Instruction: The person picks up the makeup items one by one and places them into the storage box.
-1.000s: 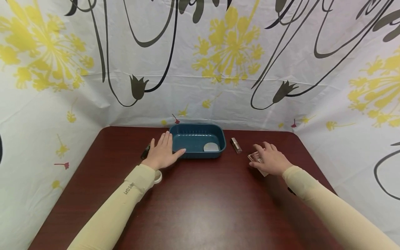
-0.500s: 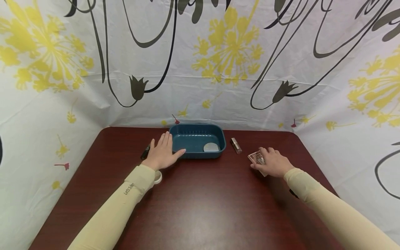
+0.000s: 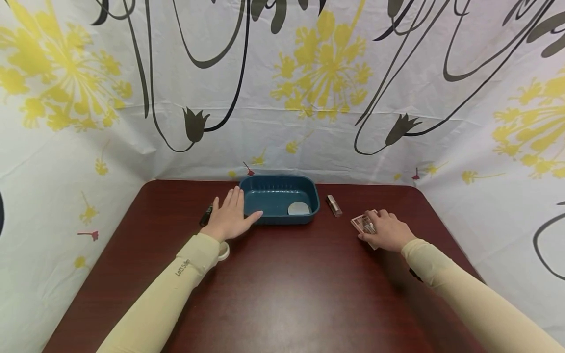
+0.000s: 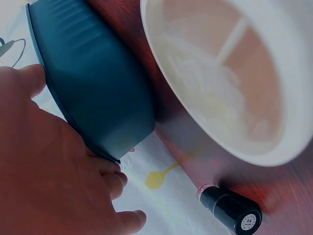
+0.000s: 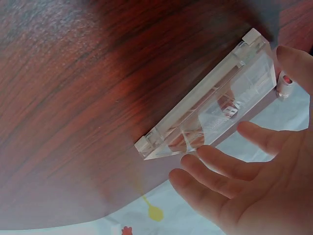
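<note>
My left hand (image 3: pixel 229 215) lies with straight fingers against the left end of a dark blue plastic basket (image 3: pixel 260 218); in the left wrist view its thumb touches the rim. Below that wrist is a white round compact (image 4: pixel 298 142) with tan sections under a clear cover. A black cosmetic tube (image 4: pixel 227 210) marked 04 stands by this hand. On the right, a flat makeup palette (image 5: pixel 230 98) with a clear lid lies on the table. My right hand (image 3: pixel 388 231) holds it by the edges, thumb at one side and bent fingers at the other.
Inside the basket is a pale rounded disc (image 3: pixel 298 208). A lipstick (image 3: pixel 334 206) lies between basket and palette. Some black object (image 3: pixel 415 274) is mostly hidden under the right wrist. A printed white cloth (image 3: pixel 282 137) hangs behind the dark red table (image 3: pixel 282 289).
My right hand has come down over the palette, its spread fingers and thumb drawing in to the edges. The left hand and basket have stayed in place.
</note>
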`<state>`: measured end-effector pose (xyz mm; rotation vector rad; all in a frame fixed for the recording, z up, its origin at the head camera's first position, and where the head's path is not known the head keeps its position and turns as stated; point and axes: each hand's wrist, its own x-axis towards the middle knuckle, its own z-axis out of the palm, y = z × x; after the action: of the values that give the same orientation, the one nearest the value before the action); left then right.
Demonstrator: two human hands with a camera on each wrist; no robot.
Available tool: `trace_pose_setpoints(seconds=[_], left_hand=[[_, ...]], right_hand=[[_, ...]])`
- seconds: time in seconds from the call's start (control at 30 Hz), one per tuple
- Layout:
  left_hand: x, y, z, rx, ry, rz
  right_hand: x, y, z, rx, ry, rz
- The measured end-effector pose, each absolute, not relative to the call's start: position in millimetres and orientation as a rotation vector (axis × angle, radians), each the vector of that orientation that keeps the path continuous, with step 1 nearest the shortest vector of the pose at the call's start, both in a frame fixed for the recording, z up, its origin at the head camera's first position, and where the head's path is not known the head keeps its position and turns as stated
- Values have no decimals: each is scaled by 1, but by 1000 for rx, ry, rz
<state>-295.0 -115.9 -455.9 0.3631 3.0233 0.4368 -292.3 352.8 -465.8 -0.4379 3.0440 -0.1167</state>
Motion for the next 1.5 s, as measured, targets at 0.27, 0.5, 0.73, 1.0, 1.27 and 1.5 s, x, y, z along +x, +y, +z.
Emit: trace_pose_setpoints(seconds=[0.27, 0.5, 0.73, 1.0, 1.27, 1.5], left_hand=[[-296, -117, -458, 363, 3011, 442], [-297, -116, -459, 358, 3015, 428], [-297, -116, -459, 351, 3015, 433], [-297, -115, -458, 348, 3021, 424], [-296, -115, -457, 345, 3025, 426], [-297, -116, -458, 352, 3027, 427]], right_hand=[[-296, 356, -471, -426, 3036, -140], [-297, 355, -470, -390, 3033, -152], [-301, 356, -471, -356, 3013, -182], [-303, 358, -471, -330, 2996, -247], [-307, 362, -473, -365, 3011, -267], [-307, 362, -470, -414, 3054, -274]])
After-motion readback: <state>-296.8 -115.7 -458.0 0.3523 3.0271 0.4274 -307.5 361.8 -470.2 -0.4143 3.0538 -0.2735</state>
